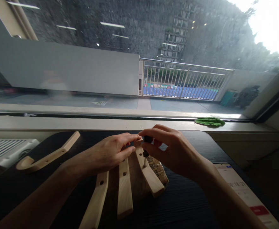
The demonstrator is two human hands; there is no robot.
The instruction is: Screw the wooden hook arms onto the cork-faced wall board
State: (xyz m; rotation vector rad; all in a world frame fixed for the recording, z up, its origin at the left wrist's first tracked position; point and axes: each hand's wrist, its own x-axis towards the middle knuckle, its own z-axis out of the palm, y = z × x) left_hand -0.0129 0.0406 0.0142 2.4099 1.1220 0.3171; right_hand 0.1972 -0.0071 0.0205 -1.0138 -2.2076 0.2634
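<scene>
Three pale wooden slats fan out on the dark table: a left slat, a middle slat and a right slat. My left hand rests curled over their upper ends, pinching the top of the right slat. My right hand grips a small black-handled screwdriver, its metal tip standing in the right slat. A brownish piece lies under that slat.
A curved wooden hook-shaped piece lies at the left of the black table. A phone with a lit screen sits at the right. A green cloth lies on the window sill. A white vented unit is at far left.
</scene>
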